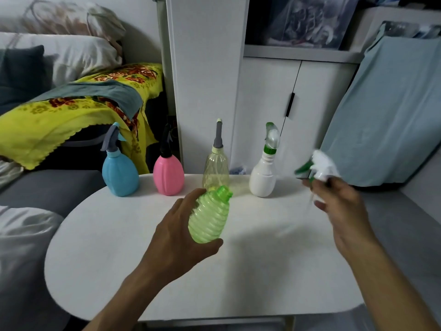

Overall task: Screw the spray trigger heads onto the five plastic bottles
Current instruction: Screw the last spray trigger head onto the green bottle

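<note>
My left hand (pixel 174 235) grips a ribbed green bottle (pixel 210 215) above the white table (pixel 167 283), its open neck tilted up and to the right. My right hand (pixel 338 206) holds a white spray head with a green trigger (pixel 319 167), blurred, off to the right of the bottle. Along the table's far edge stand a blue bottle (pixel 120 174), a pink bottle (pixel 168 175), a clear yellowish bottle (pixel 216 170) and a white bottle (pixel 262 177), each with a spray head on top.
A white cabinet (pixel 262 103) rises behind the table. On the left are a grey sofa (pixel 35 187) and a yellow flowered blanket (pixel 71 111). A blue-grey cloth (pixel 386 115) hangs at the right.
</note>
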A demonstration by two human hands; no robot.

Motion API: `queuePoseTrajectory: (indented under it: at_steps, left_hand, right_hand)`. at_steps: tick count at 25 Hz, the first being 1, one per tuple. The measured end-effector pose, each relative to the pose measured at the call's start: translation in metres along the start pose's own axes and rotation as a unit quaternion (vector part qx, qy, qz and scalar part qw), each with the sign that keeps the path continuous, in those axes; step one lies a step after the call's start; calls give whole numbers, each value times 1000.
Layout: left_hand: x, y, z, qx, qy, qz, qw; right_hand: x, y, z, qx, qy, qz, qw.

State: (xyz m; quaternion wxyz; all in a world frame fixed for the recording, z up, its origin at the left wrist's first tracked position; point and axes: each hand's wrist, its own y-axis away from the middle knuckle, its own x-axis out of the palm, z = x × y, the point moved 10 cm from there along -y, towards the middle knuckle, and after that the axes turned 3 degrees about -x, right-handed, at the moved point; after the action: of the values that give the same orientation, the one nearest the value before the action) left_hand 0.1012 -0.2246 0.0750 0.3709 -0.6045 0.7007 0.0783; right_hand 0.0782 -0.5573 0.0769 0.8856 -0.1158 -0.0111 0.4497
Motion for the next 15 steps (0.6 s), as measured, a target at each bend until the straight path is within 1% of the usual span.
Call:
queuePoseTrajectory:
  at_steps: [1, 2, 4, 6, 9, 15]
  left_hand:
    - [-1, -1, -1, 12, -25, -4, 1000]
    - [-1, -1, -2, 23, -50, -7, 998]
    - [1, -1, -4, 37, -82, -9, 996]
    - [3, -1, -6, 48, -96, -10, 994]
    - [6, -1, -6, 60, -106, -14, 993]
    - [17, -4, -8, 62, -135, 1, 989]
  right_hand:
    - [-1, 3, 13, -4, -125, 9, 992]
    - [0, 7, 25, -14, -203, 27, 979]
    - [3, 16, 43, -33, -279, 54, 958]
    - [6, 21, 52, -47, -295, 55, 953]
    - [10, 24, 53, -44, -286, 48, 956]
    - [28, 33, 49, -36, -260, 86, 961]
